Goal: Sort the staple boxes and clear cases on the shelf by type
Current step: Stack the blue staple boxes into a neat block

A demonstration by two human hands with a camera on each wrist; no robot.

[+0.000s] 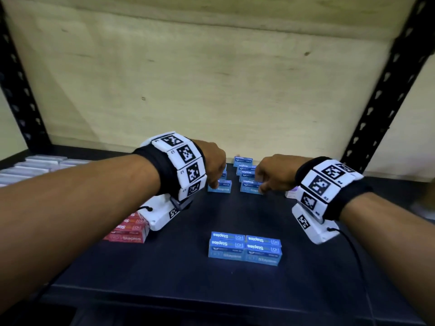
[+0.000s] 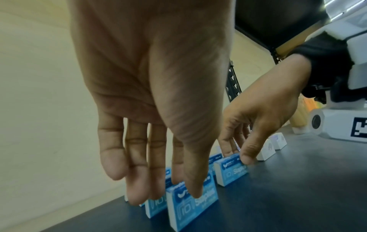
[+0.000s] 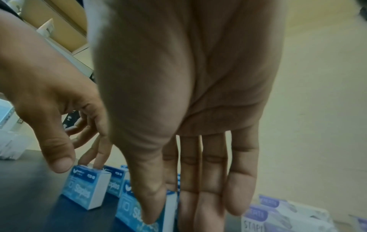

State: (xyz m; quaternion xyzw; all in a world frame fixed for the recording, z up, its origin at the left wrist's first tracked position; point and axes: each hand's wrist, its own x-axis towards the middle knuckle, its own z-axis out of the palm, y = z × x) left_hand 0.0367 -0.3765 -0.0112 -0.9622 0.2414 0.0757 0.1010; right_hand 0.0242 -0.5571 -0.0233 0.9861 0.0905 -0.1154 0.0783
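Both hands are reaching to the blue staple boxes at twelve o'clock on the dark shelf [image 1: 235, 215]. The left hand [image 1: 213, 164] is pinching the front box of the left row [image 1: 220, 186] between thumb and fingers; the right hand [image 1: 274, 174] is pinching the front box of the right row [image 1: 250, 187] likewise. Judging from this, each box is best lifted straight up, squeezing the long faces evenly so the neighbours behind are not toppling, then set squarely against the blue block at six o'clock [image 1: 244, 248]

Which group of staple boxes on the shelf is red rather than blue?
The red stack at the shelf's left, partly hidden under the left wrist; the other staple boxes in the middle are blue.
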